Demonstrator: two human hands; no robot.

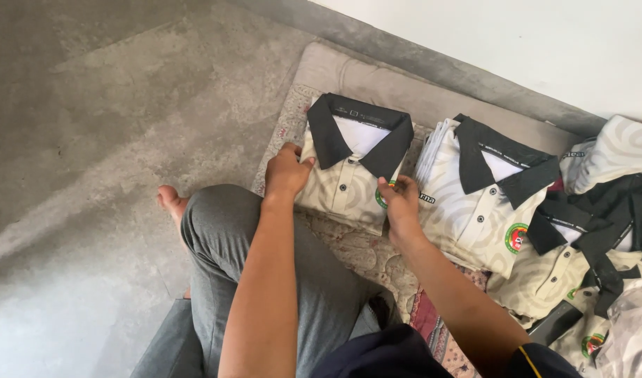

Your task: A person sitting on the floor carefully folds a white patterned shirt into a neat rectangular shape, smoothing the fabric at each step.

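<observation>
A folded cream polo shirt (pixel 349 178) with a black collar and a round badge lies on a patterned mat (pixel 356 255). My left hand (pixel 286 171) grips its left edge, fingers curled over the fabric. Its right edge is pinched by my right hand (pixel 399 203), close to the badge. Right beside it sits a stack of folded shirts (pixel 478 199) of the same kind.
A loose heap of unfolded shirts (pixel 601 231) lies at the right. My bent knee in grey trousers (pixel 223 238) and bare foot (pixel 172 201) rest on the grey concrete floor (pixel 90 105). A beige cushion edge (pixel 377 80) and a white wall (pixel 531 42) lie behind.
</observation>
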